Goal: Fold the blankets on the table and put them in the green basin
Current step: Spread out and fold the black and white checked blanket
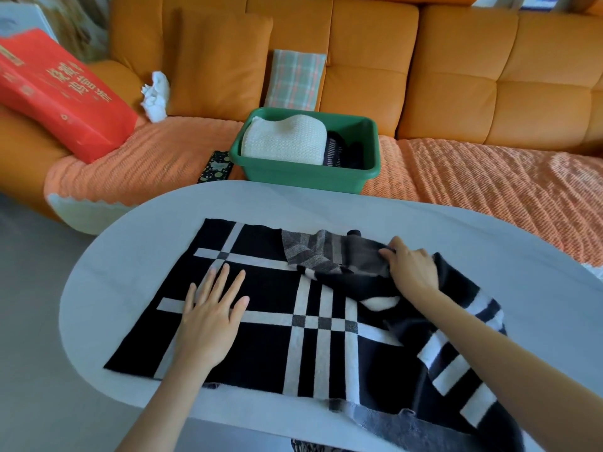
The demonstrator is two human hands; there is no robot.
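A black blanket with white crossing stripes [270,340] lies spread on the pale oval table [137,243]. Its right part is bunched and hangs over the table's near right edge. My left hand [212,314] rests flat on the blanket's left half, fingers apart. My right hand [411,269] grips a turned-over grey corner of the blanket at the far right. Beyond the table, the green basin [303,172] sits on the sofa seat. It holds a folded cream knit blanket [287,140] and a dark folded one [342,151].
An orange sofa [456,76] with an orange seat cover runs behind the table. On it are a red bag [62,93], a white crumpled cloth [156,94], an orange cushion, a plaid pillow [293,79] and a dark patterned item [215,166] left of the basin.
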